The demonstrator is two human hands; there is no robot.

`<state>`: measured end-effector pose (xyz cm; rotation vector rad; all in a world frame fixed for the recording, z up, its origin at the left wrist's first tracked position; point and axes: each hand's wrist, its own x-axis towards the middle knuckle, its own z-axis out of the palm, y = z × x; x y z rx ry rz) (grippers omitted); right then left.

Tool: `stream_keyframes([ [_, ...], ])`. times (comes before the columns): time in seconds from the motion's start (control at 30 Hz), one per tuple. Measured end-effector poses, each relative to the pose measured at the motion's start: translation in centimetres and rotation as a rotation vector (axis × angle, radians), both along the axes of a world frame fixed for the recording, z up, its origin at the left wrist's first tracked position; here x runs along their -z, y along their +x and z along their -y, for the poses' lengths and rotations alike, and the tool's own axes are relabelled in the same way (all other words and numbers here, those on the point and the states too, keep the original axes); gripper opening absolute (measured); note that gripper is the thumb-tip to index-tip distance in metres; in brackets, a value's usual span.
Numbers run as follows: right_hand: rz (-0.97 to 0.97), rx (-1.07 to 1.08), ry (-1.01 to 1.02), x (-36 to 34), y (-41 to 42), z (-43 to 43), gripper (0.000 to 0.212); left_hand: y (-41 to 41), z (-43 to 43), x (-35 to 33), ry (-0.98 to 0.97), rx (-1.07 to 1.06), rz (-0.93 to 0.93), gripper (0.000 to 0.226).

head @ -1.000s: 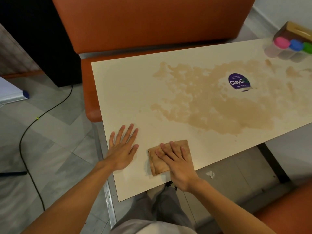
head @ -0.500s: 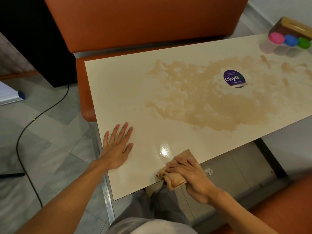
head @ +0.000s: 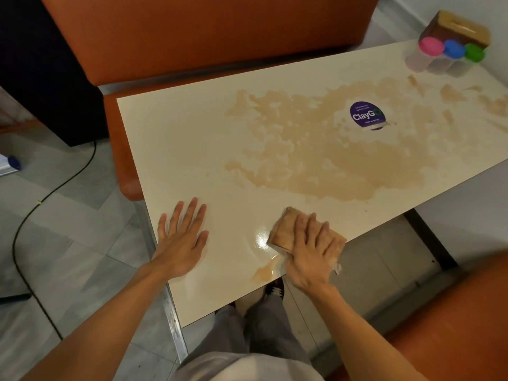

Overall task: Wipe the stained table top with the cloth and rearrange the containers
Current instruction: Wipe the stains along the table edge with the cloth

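Three clear containers stand in a row at the far right corner of the table [head: 176, 149], touching one another: one with a pink lid [head: 430, 46], one with a blue lid [head: 454, 48], one with a green lid [head: 474, 53]. What is inside them I cannot tell. Just behind them stands a brown box [head: 458, 28] with a slot on top.

The big brown stain [head: 324, 149] spreads around the purple sticker [head: 367, 116]. The right hand [head: 309, 253] presses the folded cloth [head: 286, 235] flat with straight fingers, near the front edge of the table. The left hand [head: 182, 237] lies flat and spread, holding nothing, left of the cloth.

Half a second ago the cloth was bunched in curled fingers at the edge; now it is flat again, further in on the table. A small brown puddle [head: 262, 272] now shows beside it. The left hand has not moved.
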<state>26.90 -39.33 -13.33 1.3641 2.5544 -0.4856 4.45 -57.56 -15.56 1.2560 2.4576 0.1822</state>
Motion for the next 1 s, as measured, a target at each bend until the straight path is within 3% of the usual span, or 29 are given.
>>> stream_keyframes([
  [0.2, -0.084, 0.162, 0.021, 0.9, -2.6, 3.8, 0.087, 0.0, 0.1, 0.1, -0.015, 0.005, -0.017, 0.067],
  [0.53, -0.083, -0.082, -0.059, 1.1, -3.0, 10.6, 0.104, -0.1, 0.0, 0.4, 0.01, 0.01, -0.046, 0.064],
  [0.77, -0.153, -0.256, -0.191, -0.1, -3.2, 14.6, 0.096, -0.2, 0.2, 0.6, 0.06, 0.002, -0.014, 0.062],
  [0.83, -0.168, -0.324, -0.276, -1.0, -3.5, 15.4, 0.09, -0.4, 0.3, 0.3, 0.124, -0.018, 0.055, 0.06],
  [0.9, -0.109, -0.382, -0.49, -2.8, -3.7, 15.6, 0.077, -0.8, 0.4, -0.1, 0.236, -0.084, 0.184, 0.056],
  [1.0, -0.166, -0.34, -0.824, -5.3, -3.9, 13.9, 0.056, -1.0, 0.4, -1.9, 0.472, -0.318, 0.523, 0.039],
])
